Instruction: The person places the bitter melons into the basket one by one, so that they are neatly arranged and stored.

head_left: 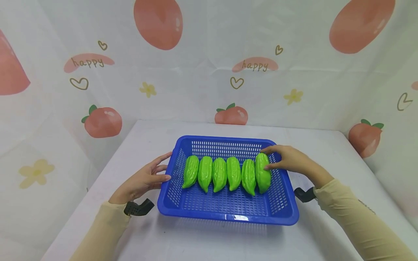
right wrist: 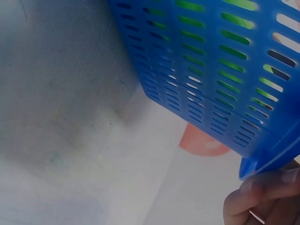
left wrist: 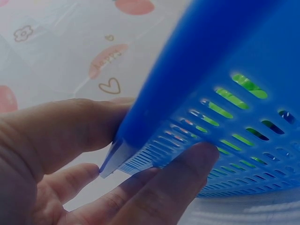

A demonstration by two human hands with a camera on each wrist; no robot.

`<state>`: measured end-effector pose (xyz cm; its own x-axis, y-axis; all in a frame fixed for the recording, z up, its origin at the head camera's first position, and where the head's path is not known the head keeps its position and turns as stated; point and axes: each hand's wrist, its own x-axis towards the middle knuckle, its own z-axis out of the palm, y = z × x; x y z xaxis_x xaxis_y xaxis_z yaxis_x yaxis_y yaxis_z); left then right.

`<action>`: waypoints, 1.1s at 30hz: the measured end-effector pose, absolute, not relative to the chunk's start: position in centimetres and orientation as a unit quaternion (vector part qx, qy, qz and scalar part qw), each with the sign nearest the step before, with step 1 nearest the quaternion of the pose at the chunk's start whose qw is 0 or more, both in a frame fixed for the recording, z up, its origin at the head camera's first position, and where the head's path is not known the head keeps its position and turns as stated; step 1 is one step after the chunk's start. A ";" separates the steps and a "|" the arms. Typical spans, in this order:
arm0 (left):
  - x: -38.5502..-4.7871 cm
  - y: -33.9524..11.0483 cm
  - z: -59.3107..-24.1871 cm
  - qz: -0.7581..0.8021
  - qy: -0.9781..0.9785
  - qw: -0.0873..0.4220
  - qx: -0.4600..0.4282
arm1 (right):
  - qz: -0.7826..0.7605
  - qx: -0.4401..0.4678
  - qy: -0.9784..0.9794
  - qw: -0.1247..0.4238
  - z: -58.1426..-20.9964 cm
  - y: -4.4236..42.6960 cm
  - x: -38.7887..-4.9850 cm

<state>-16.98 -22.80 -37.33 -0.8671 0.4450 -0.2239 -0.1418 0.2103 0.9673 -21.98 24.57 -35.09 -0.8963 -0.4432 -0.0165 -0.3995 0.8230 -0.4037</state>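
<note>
A blue plastic basket point(head_left: 228, 220) with slotted walls holds several bright green bitter melons in a side-by-side row. My left hand point(head_left: 145, 181) grips the basket's left rim; in the left wrist view its thumb point(left wrist: 70, 129) meets the rim and other fingers point(left wrist: 173, 183) lie against the outer wall. Over the right rim reaches my right hand point(head_left: 290, 159), its thumb and a finger pinching the rightmost bitter melon point(head_left: 263, 179). The right wrist view shows only curled fingers point(right wrist: 262, 197) of that hand by the rim; the melon's grip is hidden there.
The basket is on a white table point(head_left: 192, 243). Behind it hangs a white cloth point(head_left: 192, 90) printed with peaches, hearts and flowers. A black wrist mount point(head_left: 139, 207) sits on the left wrist and another black mount point(head_left: 304, 194) on the right.
</note>
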 end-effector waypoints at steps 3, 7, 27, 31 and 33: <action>-17.0 -22.8 -37.3 0.622 0.739 0.237 0.103 | -0.192 -0.224 0.954 0.050 -35.2 24.5 -22.0; -17.0 -22.8 -37.3 0.621 0.740 0.237 0.105 | -0.182 -0.228 0.956 0.041 -35.3 24.5 -22.1; -16.9 -22.7 -37.3 0.622 0.738 0.241 0.099 | -0.138 -0.227 0.963 0.051 -35.1 24.0 -22.1; -16.9 -22.8 -37.4 0.625 0.736 0.241 0.097 | -0.133 -0.225 0.963 0.060 -34.8 23.9 -22.1; -17.0 -22.8 -37.4 0.627 0.735 0.241 0.095 | -0.133 -0.226 0.963 0.062 -34.8 23.9 -22.1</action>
<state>-16.96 -22.82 -37.36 -0.8657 0.4417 -0.2353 -0.1628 0.1960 0.9670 -22.06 23.90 -34.75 -0.8901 -0.4518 -0.0597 -0.4187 0.8624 -0.2844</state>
